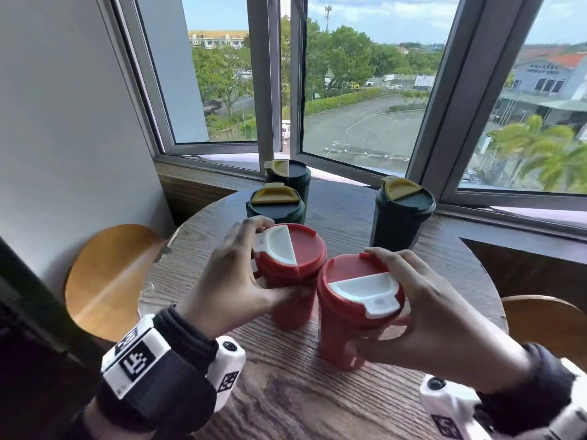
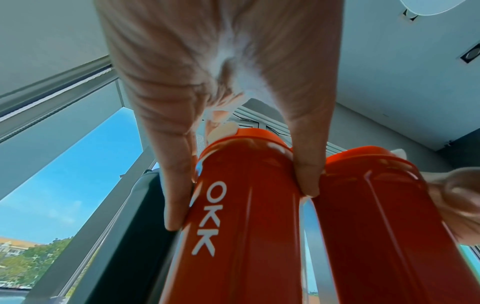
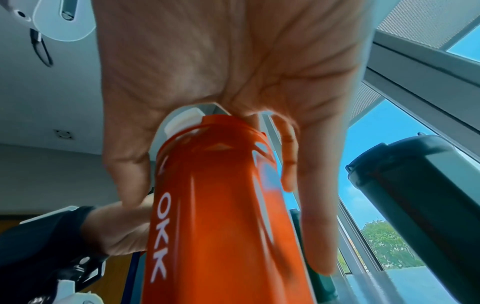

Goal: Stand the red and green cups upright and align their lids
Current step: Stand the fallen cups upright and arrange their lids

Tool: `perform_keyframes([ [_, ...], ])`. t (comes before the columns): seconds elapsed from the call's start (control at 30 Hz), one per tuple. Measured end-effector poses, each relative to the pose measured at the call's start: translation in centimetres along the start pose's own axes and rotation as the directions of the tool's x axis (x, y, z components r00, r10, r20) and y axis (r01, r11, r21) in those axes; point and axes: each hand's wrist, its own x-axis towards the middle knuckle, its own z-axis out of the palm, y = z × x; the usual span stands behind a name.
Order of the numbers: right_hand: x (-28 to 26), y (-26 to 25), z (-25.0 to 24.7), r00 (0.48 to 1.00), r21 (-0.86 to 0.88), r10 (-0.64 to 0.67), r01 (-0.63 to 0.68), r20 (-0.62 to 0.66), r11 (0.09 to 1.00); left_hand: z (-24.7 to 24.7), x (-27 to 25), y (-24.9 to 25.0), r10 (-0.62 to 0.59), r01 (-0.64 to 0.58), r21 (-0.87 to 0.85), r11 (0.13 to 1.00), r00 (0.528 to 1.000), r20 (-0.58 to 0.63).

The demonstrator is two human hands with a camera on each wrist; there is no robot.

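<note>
Two red cups with white flip lids stand upright side by side on the round wooden table (image 1: 286,401). My left hand (image 1: 241,274) grips the left red cup (image 1: 292,300) around its lid rim; its white flap (image 1: 279,246) points left. My right hand (image 1: 422,312) grips the right red cup (image 1: 343,331), whose white flap (image 1: 368,293) points toward me and to the right. In the left wrist view my fingers (image 2: 176,185) clasp the cup marked OKK (image 2: 233,216). The right wrist view shows the other OKK cup (image 3: 215,205) in my palm. Three dark green cups stand upright behind.
Green cups with yellow flaps stand at the back left (image 1: 287,179), left middle (image 1: 274,203) and back right (image 1: 401,214). A window sill (image 1: 349,176) runs behind the table. Wooden stools sit at the left (image 1: 108,274) and right (image 1: 546,325).
</note>
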Motion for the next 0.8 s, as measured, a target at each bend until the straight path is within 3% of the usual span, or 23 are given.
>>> perform_keyframes([
  [0.23,-0.2,-0.4,0.2,0.998,0.055,-0.046,0.048,-0.043,0.997,-0.3,0.2,-0.2,0.031,-0.032,0.034,0.999,0.999,0.035],
  [0.8,-0.7,-2.1,1.6,0.997,0.018,-0.006,0.007,-0.071,1.0,-0.1,-0.3,-0.6,0.053,-0.053,-0.001,0.999,0.995,0.079],
])
